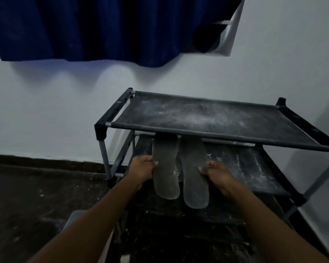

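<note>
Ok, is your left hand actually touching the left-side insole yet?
Touching. The head view shows the left hand gripping the left-side insole at its outer edge, thumb lying on its top face.

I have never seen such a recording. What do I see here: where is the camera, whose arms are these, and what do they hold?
This is one picture from a camera worn on a person's head, looking forward and down. The bare arms are that person's own. The left hand grips one flat grey sole-shaped piece, the right hand a second piece; perhaps insoles or slippers. Their far ends lie under the dusty top shelf of a black shoe rack. A blue curtain hangs above.
</note>
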A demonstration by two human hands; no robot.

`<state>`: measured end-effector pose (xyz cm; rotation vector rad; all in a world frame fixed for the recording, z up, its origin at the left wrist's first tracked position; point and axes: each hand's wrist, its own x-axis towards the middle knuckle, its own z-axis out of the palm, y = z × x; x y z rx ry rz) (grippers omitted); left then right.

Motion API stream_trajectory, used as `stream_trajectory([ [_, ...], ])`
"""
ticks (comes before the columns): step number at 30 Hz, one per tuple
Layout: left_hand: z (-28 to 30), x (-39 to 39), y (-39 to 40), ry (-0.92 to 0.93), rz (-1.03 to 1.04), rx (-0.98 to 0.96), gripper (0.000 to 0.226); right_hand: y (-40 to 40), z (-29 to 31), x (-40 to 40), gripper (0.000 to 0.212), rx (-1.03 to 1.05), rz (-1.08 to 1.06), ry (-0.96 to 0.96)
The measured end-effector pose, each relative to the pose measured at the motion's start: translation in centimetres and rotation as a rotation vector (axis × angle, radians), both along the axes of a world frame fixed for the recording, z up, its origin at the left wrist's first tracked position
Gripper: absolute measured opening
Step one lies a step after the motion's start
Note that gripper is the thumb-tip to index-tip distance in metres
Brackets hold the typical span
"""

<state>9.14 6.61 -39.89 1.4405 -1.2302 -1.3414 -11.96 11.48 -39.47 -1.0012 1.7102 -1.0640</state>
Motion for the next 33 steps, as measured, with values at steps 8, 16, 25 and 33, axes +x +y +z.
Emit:
stream_trajectory([
  [8, -2.5, -0.6, -6.5, -0.215, -0.010, -0.030, 0.010, -6.2, -1.6, -0.6, 0.022, 0.015, -0.034, 0.075],
  [16, -3.2, -0.9, -6.8, -0.483, -0.006, -0.108, 0.024, -6.5, -2.0, -1.0, 0.036, 0.118, 0.032, 0.352],
  [25, -5.0, -4.1, 6.4, -0.353, 0.548, -0.766, 0.027, 4.9, -5.2, -2.4, 0.020, -0.491, -0.463, 0.816],
  [33, -22.3, -8.5, 19.2, -0.437, -0.033, -0.260, 0.018, 17.7, -21.6, -3.8, 0.034, 0.355, -0.343, 0.714],
])
